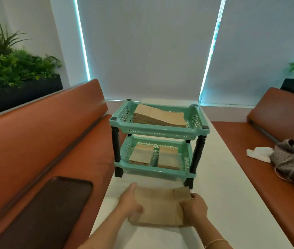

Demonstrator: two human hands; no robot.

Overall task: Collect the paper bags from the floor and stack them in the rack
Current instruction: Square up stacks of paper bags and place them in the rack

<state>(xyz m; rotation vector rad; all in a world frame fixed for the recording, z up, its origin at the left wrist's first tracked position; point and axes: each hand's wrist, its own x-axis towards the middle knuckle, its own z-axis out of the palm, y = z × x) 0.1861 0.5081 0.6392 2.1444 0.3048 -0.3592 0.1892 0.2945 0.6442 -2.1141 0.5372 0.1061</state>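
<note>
A flat stack of bags (157, 206) is held at 6 o'clock of the rack (158, 139), above the table (219, 177), gripped at its sides by the left hand (131, 201) and right hand (194, 206), fingers curled around its edges.

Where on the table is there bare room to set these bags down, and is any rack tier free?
Bare table lies right of the rack, and between the rack and the bags held in the left hand and right hand. The lower tier has a gap between its two stacks. The top tier is crowded.
</note>
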